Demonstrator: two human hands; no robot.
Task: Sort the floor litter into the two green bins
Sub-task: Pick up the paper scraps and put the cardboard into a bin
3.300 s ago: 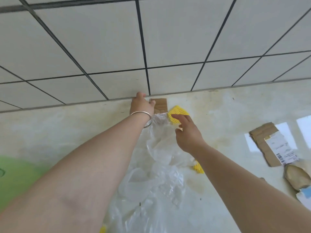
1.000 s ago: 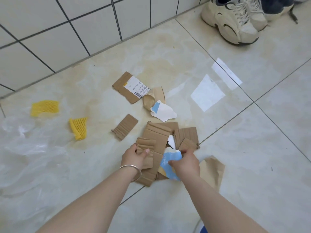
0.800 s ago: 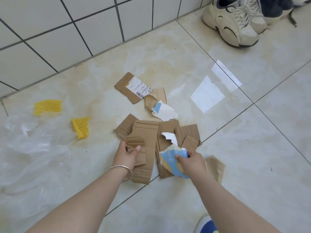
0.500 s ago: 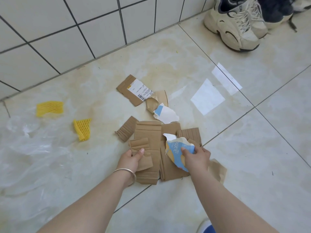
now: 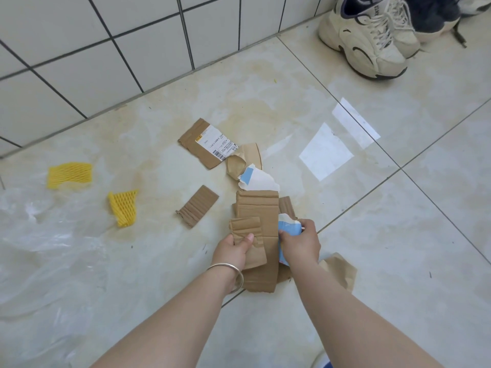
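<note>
My left hand (image 5: 233, 249) grips a stack of brown cardboard pieces (image 5: 257, 208), thumb on top, lifted off the floor. My right hand (image 5: 301, 241) presses a blue-and-white torn paper (image 5: 288, 227) against the stack's right edge. On the floor lie a small corrugated piece (image 5: 198, 205), a labelled cardboard piece (image 5: 206, 143), a torn brown paper (image 5: 244, 159) with a white-and-blue scrap (image 5: 256, 180), and another brown paper (image 5: 338, 269) under my right forearm. Two yellow foam nets (image 5: 69, 174) (image 5: 123, 207) lie to the left. No green bin is in view.
A clear plastic sheet (image 5: 45, 256) covers the floor at the left. A white tiled wall (image 5: 119, 49) runs along the back. Sneakers (image 5: 364, 38) stand at the top right on the glossy floor tiles.
The view swung from the wall and plastic bag to the cardboard pile. Both hands gathered the scattered cardboard pieces into one stack, and my right hand brought the blue paper up against it.
</note>
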